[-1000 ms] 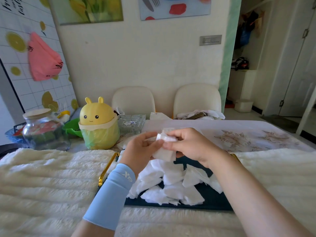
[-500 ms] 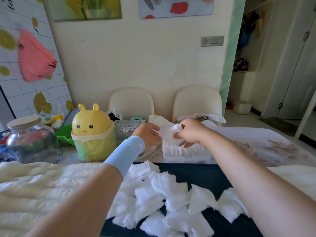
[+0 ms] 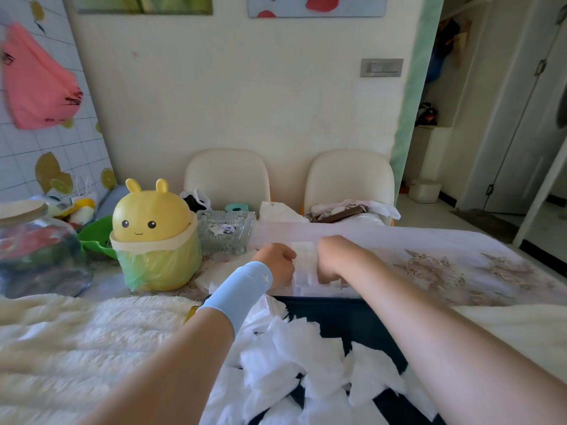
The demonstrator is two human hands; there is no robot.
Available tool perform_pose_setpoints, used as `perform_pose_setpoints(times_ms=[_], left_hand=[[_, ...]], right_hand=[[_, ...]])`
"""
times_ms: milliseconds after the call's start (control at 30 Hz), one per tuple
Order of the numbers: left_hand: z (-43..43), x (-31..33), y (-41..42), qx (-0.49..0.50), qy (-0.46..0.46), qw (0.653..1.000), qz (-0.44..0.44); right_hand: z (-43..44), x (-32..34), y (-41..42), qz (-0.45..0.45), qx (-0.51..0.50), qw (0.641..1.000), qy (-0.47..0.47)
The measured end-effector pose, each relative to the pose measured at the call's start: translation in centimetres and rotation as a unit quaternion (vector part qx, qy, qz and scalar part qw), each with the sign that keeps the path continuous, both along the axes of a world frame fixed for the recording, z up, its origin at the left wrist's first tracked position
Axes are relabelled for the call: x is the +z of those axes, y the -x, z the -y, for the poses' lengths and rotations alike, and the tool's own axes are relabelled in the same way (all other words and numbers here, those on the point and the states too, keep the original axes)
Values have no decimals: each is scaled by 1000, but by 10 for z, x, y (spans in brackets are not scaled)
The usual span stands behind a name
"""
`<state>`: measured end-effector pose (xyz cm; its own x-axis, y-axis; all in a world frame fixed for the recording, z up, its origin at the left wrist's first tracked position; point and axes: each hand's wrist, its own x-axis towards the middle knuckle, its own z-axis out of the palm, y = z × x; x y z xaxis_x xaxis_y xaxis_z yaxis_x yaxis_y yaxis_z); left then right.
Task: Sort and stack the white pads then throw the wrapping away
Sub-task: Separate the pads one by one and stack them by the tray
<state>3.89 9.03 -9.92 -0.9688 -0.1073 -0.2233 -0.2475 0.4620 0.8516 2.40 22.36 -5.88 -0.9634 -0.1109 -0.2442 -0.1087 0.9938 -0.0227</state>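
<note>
Several loose white pads (image 3: 294, 357) lie heaped on a dark tray (image 3: 359, 317) close to me. Past the tray's far edge stands a clear box (image 3: 319, 288) with pads stacked upright in it. Both my arms reach out over it. My left hand (image 3: 276, 262), with a light blue sleeve at the wrist, and my right hand (image 3: 336, 259) are curled on either side of one white pad (image 3: 303, 259), holding it down among the stacked pads. My fingertips are hidden behind my knuckles. I cannot pick out any wrapping.
A yellow bunny-shaped bin (image 3: 153, 237) lined with a green bag stands left of the box. A glass dish (image 3: 225, 231) sits behind it, a big glass jar (image 3: 33, 250) at far left. Fluffy white cloth (image 3: 76, 338) covers the near table. Two chairs stand behind.
Both hands carried the pad from near my chest forward over the tray, then lowered it from above the clear box down into the stack. My head leaned forward too.
</note>
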Motion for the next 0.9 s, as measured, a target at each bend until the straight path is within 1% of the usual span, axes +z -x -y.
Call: perform_pose_setpoints(times_ms=[33, 67, 167, 233, 300, 400, 500, 533, 600, 633, 667, 733, 767, 800, 833, 867, 900], left_hand=[[-1, -1, -2, 6, -21, 1000, 3], [-1, -1, -3, -1, -20, 1000, -10], [0, -3, -4, -8, 8, 999, -47], [4, -5, -2, -8, -29, 999, -29], [4, -6, -3, 0, -49, 999, -17], [5, -10, -3, -6, -34, 999, -26], [3, -7, -8, -8, -21, 999, -35], [2, -4, -9, -18, 8, 999, -47], [1, 2, -11, -47, 114, 990, -73], [0, 4, -12, -60, 175, 978, -94], [-3, 7, -13, -74, 224, 965, -117], [-9, 7, -10, -112, 294, 937, -153], [-14, 6, -9, -134, 330, 919, -167], [-20, 5, -8, -150, 355, 907, -166], [-24, 3, -5, -169, 380, 896, -155], [-30, 2, -5, -181, 390, 895, -122], [-33, -2, -3, -198, 412, 883, -102]], right_hand=[[5, -1, -1, 9, -4, 1000, -13], [10, -2, -3, 23, -7, 1000, -7], [16, 4, -8, 96, -36, 991, 86], [9, 9, -10, 134, -59, 978, 148], [1, 12, -12, 151, -88, 963, 205], [1, 9, -17, 132, -111, 943, 284], [5, 5, -20, 121, -94, 944, 294], [2, 4, -20, 116, -92, 944, 295], [-9, 1, -15, 69, -94, 940, 320], [-16, -1, -12, 20, -89, 942, 322], [-23, -4, -9, -40, -77, 949, 303], [-33, -10, -11, -145, -27, 965, 217], [-36, -14, -12, -168, 13, 970, 175], [-39, -19, -14, -164, 51, 975, 139], [-42, -23, -16, -140, 75, 981, 109], [-45, -27, -17, -110, 84, 986, 88], [-47, -30, -18, -73, 81, 991, 73]])
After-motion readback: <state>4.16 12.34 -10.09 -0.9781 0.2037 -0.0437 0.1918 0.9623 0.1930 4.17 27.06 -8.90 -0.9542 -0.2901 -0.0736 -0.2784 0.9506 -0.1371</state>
